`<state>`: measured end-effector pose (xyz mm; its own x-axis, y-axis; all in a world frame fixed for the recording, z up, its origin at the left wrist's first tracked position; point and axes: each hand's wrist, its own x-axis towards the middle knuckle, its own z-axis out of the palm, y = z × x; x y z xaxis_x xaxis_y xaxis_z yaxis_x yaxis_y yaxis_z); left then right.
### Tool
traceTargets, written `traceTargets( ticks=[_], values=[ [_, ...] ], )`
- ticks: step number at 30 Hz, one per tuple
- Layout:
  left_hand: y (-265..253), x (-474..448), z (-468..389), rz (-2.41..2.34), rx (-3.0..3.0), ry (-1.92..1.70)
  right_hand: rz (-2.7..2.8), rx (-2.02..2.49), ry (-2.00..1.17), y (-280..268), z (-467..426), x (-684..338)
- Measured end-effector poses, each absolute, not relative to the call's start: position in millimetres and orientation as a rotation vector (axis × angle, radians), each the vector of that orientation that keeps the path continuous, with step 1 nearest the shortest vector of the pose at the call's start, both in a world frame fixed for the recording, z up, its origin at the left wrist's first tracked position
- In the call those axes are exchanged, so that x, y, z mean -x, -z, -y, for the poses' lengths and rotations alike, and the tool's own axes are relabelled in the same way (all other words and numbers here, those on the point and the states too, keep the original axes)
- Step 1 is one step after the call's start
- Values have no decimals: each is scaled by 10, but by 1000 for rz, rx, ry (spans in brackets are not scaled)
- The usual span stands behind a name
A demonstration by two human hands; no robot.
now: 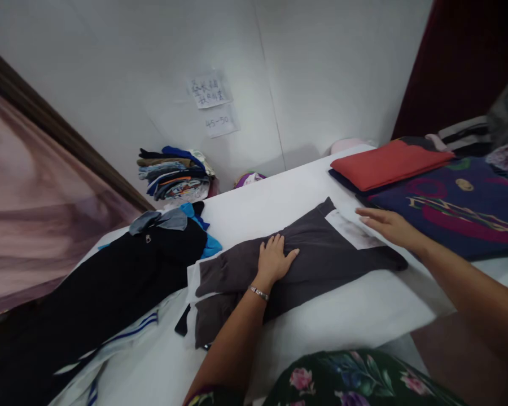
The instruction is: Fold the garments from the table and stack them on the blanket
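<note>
Floral fabric [355, 378] fronts creased grey cloth [322, 256] beneath the spread left hand [275, 258].

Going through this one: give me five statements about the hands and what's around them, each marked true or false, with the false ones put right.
1. The left hand rests on the grey garment. True.
2. The right hand is clenched into a fist. False: the right hand is open.
3. The bracelet is on the right wrist. False: the bracelet is on the left wrist.
4. Two notes are on the wall. True.
5. The lower note reads "60-70". False: the lower note reads "45-50".
</note>
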<state>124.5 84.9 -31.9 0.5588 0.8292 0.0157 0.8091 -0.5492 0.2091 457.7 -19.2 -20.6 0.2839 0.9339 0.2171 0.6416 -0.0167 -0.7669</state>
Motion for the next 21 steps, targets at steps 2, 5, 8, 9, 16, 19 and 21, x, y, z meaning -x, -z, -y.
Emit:
traceTargets(
  ticks=[2, 5, 8, 9, 16, 19, 21],
  values=[
    [318, -1228, -853, -1404, -2621, -249, 1307, 1767, -441, 304, 603, -4732],
    [262, -1206, -811, -1409, -2634, -431, 1236, 1779, -501, 558, 1114, -4780],
    [161, -1216, -659, -1268, -2708, -582, 1308, 1781, -518, 772, 1375, -4710],
    [132, -1229, -590, -1163, -2753, -586, 1338, 1788, -503, 812, 1405, -4681],
    [155, -1307, -377, -829, -2863, -293, 1403, 1799, -221, 717, 1202, -4466],
    [211, -1296, -423, -982, -2780, -385, 1393, 1769, -133, 640, 1099, -4338],
    [241, -1281, -427, -1054, -2735, -461, 1487, 1770, -117, 622, 1065, -4272]
  ],
)
